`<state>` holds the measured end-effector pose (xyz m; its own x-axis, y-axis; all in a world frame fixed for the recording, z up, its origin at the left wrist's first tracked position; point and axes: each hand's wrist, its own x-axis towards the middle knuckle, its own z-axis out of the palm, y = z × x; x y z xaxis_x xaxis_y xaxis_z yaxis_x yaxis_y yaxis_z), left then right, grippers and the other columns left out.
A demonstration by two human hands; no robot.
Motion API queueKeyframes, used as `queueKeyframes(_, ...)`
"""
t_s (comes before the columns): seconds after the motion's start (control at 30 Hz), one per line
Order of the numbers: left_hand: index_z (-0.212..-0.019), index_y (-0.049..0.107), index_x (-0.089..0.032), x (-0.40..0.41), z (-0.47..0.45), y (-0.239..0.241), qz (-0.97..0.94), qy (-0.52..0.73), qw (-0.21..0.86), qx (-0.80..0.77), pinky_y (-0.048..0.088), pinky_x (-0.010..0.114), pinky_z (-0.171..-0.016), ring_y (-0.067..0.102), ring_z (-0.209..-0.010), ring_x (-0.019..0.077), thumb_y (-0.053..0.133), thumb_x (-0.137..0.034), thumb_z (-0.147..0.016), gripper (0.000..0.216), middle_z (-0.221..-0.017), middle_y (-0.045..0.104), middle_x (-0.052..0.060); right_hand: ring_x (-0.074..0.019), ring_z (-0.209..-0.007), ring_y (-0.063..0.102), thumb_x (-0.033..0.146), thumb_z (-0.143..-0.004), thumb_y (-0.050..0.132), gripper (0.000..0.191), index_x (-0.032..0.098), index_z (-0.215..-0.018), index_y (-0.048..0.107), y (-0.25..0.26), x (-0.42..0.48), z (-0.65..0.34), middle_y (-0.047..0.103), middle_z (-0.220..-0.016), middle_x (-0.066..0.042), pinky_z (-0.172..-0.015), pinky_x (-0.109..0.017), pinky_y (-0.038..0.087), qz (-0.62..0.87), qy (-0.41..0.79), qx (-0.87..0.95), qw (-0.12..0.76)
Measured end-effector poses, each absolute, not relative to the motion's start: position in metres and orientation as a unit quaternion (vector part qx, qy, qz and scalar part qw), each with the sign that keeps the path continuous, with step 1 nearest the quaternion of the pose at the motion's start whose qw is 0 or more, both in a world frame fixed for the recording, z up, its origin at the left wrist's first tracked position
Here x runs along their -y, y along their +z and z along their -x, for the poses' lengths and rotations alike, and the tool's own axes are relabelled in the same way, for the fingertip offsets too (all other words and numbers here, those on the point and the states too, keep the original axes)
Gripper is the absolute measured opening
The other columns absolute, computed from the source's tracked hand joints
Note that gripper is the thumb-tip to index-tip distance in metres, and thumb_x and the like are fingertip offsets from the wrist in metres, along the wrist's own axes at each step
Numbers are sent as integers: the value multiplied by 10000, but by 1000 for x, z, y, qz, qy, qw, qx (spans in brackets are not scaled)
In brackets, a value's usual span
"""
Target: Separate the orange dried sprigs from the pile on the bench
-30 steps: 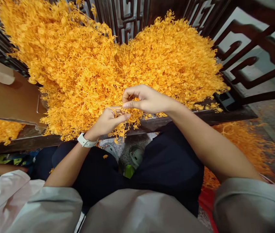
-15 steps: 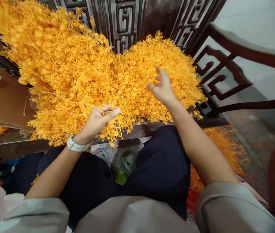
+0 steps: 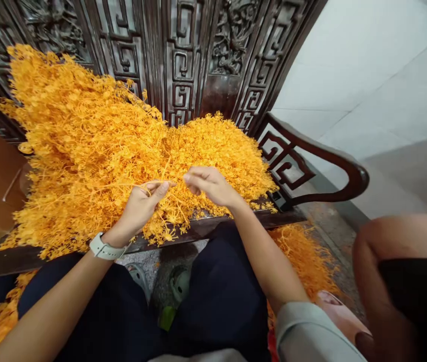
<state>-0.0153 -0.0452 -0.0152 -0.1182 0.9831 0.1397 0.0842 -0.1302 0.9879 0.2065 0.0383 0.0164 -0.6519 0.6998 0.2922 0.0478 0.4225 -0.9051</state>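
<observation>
Left hand (image 3: 140, 206) pinched a thin orange plastic sprig (image 3: 138, 187) between thumb and forefinger, just above the heaped orange sprig pile (image 3: 85, 151) on the dark carved wooden bench (image 3: 183, 65). Right hand (image 3: 208, 185) – fingers loosely curled, holding nothing visible – touched the sprig's end. Most of the pile lay unsorted – early stage, by appearance.

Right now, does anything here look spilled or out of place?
Yes. Some orange sprigs lie on the floor right of the knees, below the wooden bench, and more at lower left. The main pile overhangs the bench's front edge.
</observation>
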Motion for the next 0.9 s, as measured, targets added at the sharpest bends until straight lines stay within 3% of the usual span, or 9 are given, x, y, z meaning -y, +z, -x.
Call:
queueKeyframes(0.07,-818,819,-201,44,20,-10,-503,568,395,-518,505,298,-686,647,-789,199,788,-647,-876,451,-793,719,55,-103,-573,526,435,-998,712,350,210,-737,650,26,-41,-227,572,-639,21,-562,-272,413,245,503,692,455)
queueKeyframes(0.13,-795,796,-206,41,22,-3,-449,611,407,-509,470,288,-588,602,-705,175,774,-681,-873,482,-831,728,65,-102,-530,429,474,-955,754,240,257,-864,703,31,-37,-245,533,-654,35,-493,-265,349,205,525,596,573)
queueKeyframes(0.23,-836,769,-205,37,20,9,-376,657,454,-470,471,282,-550,587,-665,161,773,-692,-870,489,-921,758,86,-115,-503,193,663,-890,734,400,334,-1116,703,22,-24,-251,461,-679,51,-407,-273,187,128,552,471,675)
queueKeyframes(0.3,-852,754,-197,35,16,15,-358,667,480,-444,517,285,-594,654,-753,190,806,-659,-859,465,-957,770,104,-115,-522,133,649,-849,774,447,332,-1154,692,10,-11,-238,440,-688,54,-406,-275,153,146,584,445,663)
queueKeyframes(0.4,-873,752,-187,35,5,20,-358,672,487,-427,561,300,-671,709,-897,233,826,-610,-864,429,-962,767,112,-100,-546,286,475,-813,876,386,305,-1112,702,-2,6,-204,497,-741,38,-463,-261,270,225,626,466,584)
queueKeyframes(0.5,-889,756,-199,34,-7,21,-345,693,480,-412,575,319,-743,709,-911,220,842,-595,-855,407,-967,762,89,-124,-674,503,583,-865,822,407,278,-1115,716,-1,16,-173,609,-896,-14,-572,-286,426,253,610,501,559)
queueKeyframes(0.63,-836,758,-207,29,-17,20,-358,719,431,-411,555,300,-802,682,-906,183,870,-586,-825,395,-921,764,66,-145,-809,581,600,-868,807,399,261,-1055,709,5,18,-150,681,-1040,-35,-637,-286,481,276,566,541,558)
queueKeyframes(0.77,-768,773,-201,29,-13,24,-451,649,411,-455,467,275,-601,586,-664,135,883,-592,-797,407,-763,715,37,-124,-709,543,481,-891,791,284,244,-984,666,0,15,-144,614,-812,11,-662,-283,482,298,532,529,590)
queueKeyframes(0.9,-739,789,-199,35,-9,31,-519,557,419,-495,300,276,-454,412,-475,88,900,-615,-753,431,-641,664,16,-101,-592,445,475,-853,795,333,249,-955,573,-5,6,-150,519,-745,39,-583,-276,438,300,585,433,616)
